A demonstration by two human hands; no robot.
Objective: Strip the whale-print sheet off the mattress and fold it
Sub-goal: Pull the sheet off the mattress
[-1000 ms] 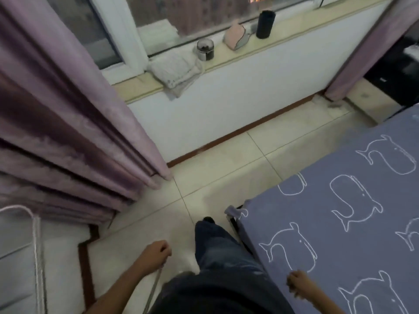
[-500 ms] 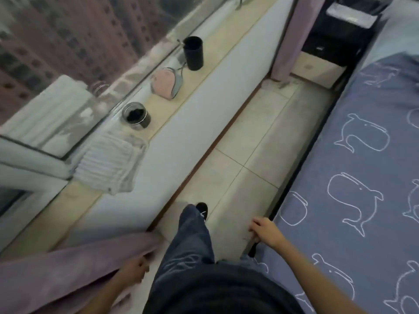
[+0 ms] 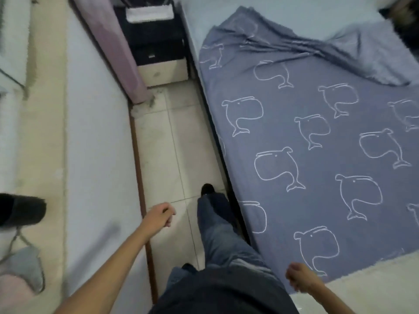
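The blue-grey whale-print sheet (image 3: pixel 317 141) covers most of the mattress on the right. Its far end lies rumpled and pulled back, baring pale mattress (image 3: pixel 294 12) at the top. Its near edge is also off, and white mattress (image 3: pixel 367 284) shows at the lower right. My right hand (image 3: pixel 299 278) is curled in a fist at the sheet's near corner and seems to grip the cloth there. My left hand (image 3: pixel 159 215) hangs over the floor beside the wall, fingers loosely curled, holding nothing.
A narrow tiled aisle (image 3: pixel 170 150) runs between the bed and the wall under the window sill (image 3: pixel 45 132). A black cup (image 3: pixel 20 211) and a pink and grey object (image 3: pixel 22 275) sit on the sill. A purple curtain (image 3: pixel 115 53) and dark nightstand (image 3: pixel 154 41) close the far end.
My view has swung to look down the aisle and along the bed. My right hand moved from the bed's side edge to the sheet's near corner. My left hand left the curtain.
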